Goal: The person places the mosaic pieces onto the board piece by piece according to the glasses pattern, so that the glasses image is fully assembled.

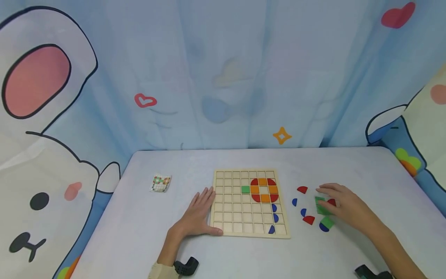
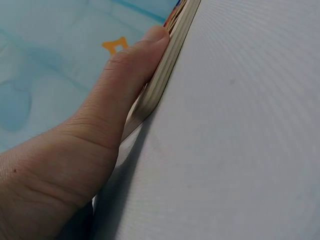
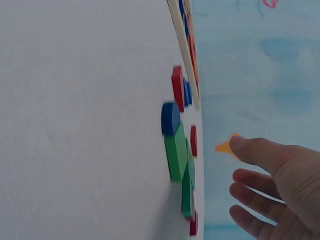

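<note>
A wooden grid board (image 1: 231,217) lies flat on the table. My left hand (image 1: 196,215) rests against its left side, fingers along the edge and thumb at the near-left corner; the left wrist view shows the thumb (image 2: 125,80) on the rim. In the upper right of the grid, red quarter-round and orange square pieces form a ring, with a green square (image 1: 245,189) to its left. Several blue pieces (image 1: 275,218) sit below the ring. My right hand (image 1: 352,209) hovers with relaxed fingers over green blocks (image 1: 321,209), partly covering a red one, and holds nothing.
Loose red pieces (image 1: 308,220) and blue pieces (image 1: 294,202) are scattered right of the board. A green block (image 1: 328,222) touches a blue half-round piece (image 1: 324,227). At the table's left lies a small patterned card (image 1: 161,183). A printed curtain hangs behind.
</note>
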{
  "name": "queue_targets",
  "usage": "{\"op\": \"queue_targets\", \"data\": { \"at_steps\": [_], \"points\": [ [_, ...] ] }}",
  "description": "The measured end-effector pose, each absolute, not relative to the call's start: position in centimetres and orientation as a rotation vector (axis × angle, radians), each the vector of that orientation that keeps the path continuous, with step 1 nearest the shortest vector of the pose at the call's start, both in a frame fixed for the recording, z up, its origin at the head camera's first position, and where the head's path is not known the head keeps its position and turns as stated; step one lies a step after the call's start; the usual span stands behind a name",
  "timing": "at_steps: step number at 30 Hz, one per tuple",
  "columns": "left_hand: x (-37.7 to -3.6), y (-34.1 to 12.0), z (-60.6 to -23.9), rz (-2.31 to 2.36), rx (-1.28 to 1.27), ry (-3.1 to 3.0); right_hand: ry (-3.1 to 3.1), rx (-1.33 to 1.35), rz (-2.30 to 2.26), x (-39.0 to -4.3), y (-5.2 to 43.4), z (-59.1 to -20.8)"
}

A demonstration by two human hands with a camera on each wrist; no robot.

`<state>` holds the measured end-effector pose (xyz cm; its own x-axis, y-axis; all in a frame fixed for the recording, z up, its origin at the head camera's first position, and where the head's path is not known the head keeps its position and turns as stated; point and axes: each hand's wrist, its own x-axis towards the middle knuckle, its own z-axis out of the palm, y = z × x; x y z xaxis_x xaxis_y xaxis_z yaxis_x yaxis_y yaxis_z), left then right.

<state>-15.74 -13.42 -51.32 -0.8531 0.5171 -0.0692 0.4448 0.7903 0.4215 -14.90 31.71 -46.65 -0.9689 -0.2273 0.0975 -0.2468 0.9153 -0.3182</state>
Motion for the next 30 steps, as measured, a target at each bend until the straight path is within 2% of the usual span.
{"op": "queue_targets", "data": {
  "at_steps": [9, 23, 30],
  "points": [
    [-15.8, -13.7, -50.8, 0.626, 0.766, 2.768, -3.018, 0.309, 0.503, -15.7, 35.3, -47.4],
    [-15.7, -13.6, -51.0, 0.636, 0.782, 2.775, -3.109, 0.291, 0.531, -15.9, 35.6, -47.8],
    [-15.7, -13.5, -51.1, 0.627, 0.771, 2.771, -3.127, 0.393, 0.427, -16.0, 35.6, -47.9]
  ]
}}
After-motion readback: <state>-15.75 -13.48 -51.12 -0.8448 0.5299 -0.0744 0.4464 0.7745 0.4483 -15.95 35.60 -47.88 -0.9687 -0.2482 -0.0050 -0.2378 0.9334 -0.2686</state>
